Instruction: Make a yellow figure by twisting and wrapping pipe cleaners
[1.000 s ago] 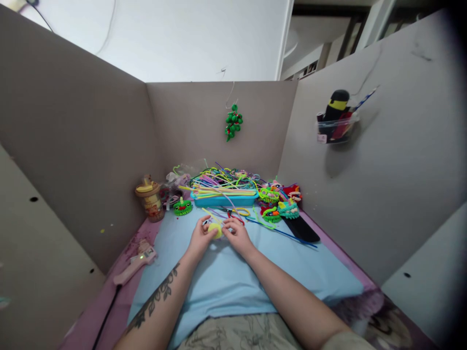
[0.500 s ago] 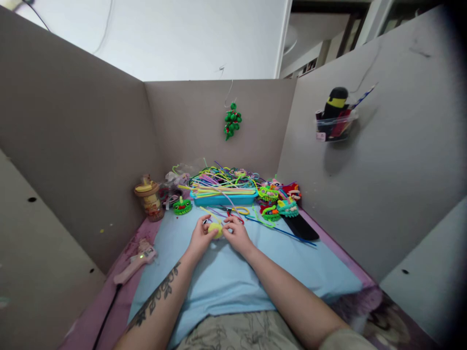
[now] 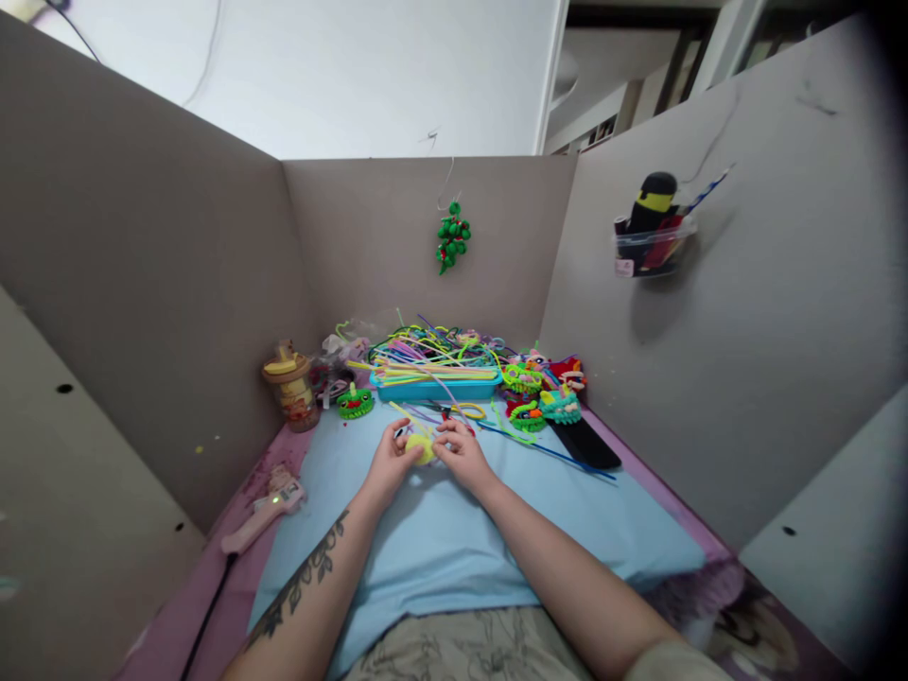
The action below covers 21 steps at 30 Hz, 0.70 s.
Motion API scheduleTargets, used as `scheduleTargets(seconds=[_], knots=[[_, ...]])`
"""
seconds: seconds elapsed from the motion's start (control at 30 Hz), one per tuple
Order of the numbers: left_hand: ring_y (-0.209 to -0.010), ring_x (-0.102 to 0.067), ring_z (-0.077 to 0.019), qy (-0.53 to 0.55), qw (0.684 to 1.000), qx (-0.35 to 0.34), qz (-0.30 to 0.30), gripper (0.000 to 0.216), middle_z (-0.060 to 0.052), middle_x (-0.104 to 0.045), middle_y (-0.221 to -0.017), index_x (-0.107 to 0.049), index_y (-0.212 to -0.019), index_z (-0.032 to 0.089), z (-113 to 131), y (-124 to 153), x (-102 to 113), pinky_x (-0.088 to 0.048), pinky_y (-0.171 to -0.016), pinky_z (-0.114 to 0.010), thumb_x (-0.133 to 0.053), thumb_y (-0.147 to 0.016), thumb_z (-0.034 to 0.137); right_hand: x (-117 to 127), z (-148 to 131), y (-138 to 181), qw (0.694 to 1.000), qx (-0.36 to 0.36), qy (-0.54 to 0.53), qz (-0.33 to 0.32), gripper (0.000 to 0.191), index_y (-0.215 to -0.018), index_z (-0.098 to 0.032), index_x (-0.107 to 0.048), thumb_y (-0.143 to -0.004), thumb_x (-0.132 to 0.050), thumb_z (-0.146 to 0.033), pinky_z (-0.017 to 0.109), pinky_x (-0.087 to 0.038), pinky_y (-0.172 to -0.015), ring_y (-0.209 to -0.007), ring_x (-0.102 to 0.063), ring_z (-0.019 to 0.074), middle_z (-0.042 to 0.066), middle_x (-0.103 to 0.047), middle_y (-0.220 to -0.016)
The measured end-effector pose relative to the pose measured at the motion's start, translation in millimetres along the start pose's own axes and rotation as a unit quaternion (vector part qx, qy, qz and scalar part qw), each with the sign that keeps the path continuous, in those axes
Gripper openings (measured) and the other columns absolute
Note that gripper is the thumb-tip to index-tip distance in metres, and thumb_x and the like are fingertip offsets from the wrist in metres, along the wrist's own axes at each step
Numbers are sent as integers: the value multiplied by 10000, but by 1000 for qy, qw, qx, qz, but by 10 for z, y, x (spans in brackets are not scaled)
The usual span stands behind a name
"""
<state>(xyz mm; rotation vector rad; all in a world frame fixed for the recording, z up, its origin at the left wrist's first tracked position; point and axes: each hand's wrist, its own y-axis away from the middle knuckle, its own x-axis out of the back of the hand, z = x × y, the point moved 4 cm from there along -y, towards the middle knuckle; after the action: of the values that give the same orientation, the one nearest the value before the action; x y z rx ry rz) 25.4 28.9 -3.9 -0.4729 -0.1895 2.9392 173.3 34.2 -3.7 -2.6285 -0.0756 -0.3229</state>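
Observation:
My left hand (image 3: 389, 462) and my right hand (image 3: 460, 454) meet over the light blue mat (image 3: 440, 539), both pinched on a small fuzzy yellow pipe-cleaner piece (image 3: 421, 446) held between their fingertips. A thin yellow stem sticks up and left from it. Just beyond my fingers lie red-handled pliers (image 3: 454, 416) and a yellow pipe-cleaner loop (image 3: 471, 410).
A blue tray (image 3: 434, 386) heaped with coloured pipe cleaners stands at the back. Finished fuzzy figures (image 3: 546, 402) sit right of it, a green one (image 3: 355, 403) left. A lidded cup (image 3: 290, 384), a pink glue gun (image 3: 264, 511), grey partition walls, a hanging green ornament (image 3: 452, 236).
My fingers have shifted slightly on the yellow piece; both hands stay in the same spot. Nothing else has moved.

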Motion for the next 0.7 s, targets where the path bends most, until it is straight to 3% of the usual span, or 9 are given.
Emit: scheduleTargets(seconds=[0.3,0.6,0.7], knots=[[-605,-569,-121,-24,999,0,-34,697,40,-567,-667,-368,-1160,173,-5,33,-49,-445,-618,-241,-769,-600,284,-24,-42,18,998,47,31,-15,107,-659,-176,-646,-722,-560,-178,254,-449,-659,-876,-507,169,51,-459,-926],[-599,-559,-119,-15,999,14,-47,685,35,-567,-690,-368,-1142,177,-1,47,-81,-437,-607,-240,-763,-600,321,43,-48,-9,1000,7,-3,30,151,-851,-211,-653,-729,-599,-281,228,-426,-530,-759,-525,150,54,-501,-946],[-582,-544,-109,-29,998,22,-58,664,41,-553,-670,-379,-1138,171,-23,59,-99,-420,-589,-225,-754,-612,323,37,-43,-15,999,-9,-29,22,129,-776,-200,-645,-728,-599,-311,223,-429,-515,-812,-528,167,66,-482,-973]])
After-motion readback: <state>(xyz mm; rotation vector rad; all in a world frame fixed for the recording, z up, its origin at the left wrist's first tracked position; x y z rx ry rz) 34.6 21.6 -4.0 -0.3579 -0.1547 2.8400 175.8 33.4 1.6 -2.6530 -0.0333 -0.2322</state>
